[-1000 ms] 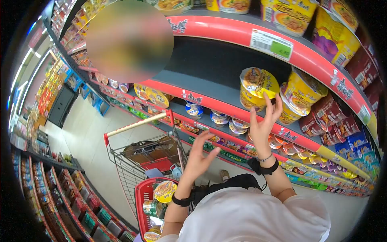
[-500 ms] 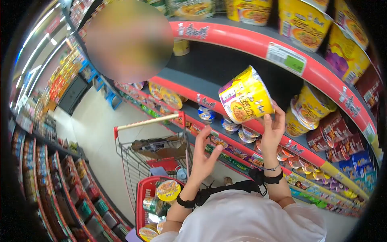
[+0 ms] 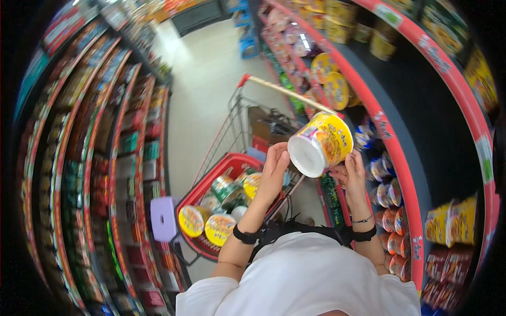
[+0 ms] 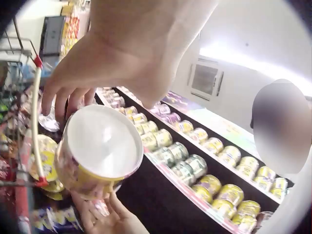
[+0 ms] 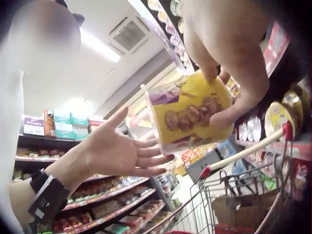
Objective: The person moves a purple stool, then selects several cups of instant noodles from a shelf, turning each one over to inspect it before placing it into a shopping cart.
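Yellow tub [image 3: 332,138] in my right hand [image 3: 352,176]

I am gripping the tub with my right hand, thumb and fingers pinching its side. It is hanging tilted in mid-air in front of me, its white base facing my left hand [image 3: 273,174]. That hand is reaching with fingers spread and fairly straight, just beside the base — whether they are touching it, I cannot tell. Beyond the tub, the cart's pale handle [image 3: 287,94] is showing; below my left arm, a red basket [image 3: 198,245] is holding more tubs [image 3: 220,229].
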A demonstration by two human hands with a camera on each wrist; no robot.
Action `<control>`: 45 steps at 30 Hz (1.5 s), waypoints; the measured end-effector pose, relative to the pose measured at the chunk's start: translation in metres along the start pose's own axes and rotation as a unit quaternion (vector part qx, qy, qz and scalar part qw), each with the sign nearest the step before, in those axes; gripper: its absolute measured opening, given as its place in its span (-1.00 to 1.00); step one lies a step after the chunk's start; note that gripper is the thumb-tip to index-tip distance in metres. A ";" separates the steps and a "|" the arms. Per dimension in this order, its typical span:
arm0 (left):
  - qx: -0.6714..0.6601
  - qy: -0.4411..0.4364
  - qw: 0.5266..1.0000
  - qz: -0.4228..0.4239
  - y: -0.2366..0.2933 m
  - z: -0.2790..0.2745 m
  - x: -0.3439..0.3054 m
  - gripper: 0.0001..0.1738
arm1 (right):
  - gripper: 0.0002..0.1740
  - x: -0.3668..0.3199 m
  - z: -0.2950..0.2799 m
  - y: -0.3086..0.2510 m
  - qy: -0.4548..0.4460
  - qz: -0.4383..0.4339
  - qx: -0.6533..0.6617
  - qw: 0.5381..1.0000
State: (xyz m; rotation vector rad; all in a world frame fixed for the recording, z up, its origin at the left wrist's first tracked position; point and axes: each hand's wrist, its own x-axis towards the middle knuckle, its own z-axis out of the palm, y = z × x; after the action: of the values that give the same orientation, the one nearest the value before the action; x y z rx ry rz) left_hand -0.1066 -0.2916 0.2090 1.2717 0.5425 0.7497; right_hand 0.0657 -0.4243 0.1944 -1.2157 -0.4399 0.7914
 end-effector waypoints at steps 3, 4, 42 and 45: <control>0.062 0.083 0.991 -0.084 -0.010 -0.044 -0.020 -0.41 | -0.67 0.013 0.028 0.034 -0.066 0.034 -0.048 0.996; 0.063 0.096 0.990 -0.084 -0.015 -0.058 -0.028 -0.41 | -0.67 0.018 0.033 0.053 -0.087 0.046 -0.063 0.993; 0.348 -0.039 0.922 0.168 -0.063 0.054 0.049 0.01 | -0.71 -0.105 -0.082 -0.070 0.524 -0.392 -0.420 0.629; 0.305 -0.161 0.911 0.229 -0.047 0.118 0.038 -0.09 | -0.59 -0.131 -0.098 -0.091 0.607 -0.416 -0.417 0.533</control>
State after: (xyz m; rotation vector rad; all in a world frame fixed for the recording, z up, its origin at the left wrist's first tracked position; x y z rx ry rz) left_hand 0.0134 -0.3445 0.1911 2.1105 0.2013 0.7543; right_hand 0.0734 -0.5982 0.2636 -1.8265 -0.1110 -1.3202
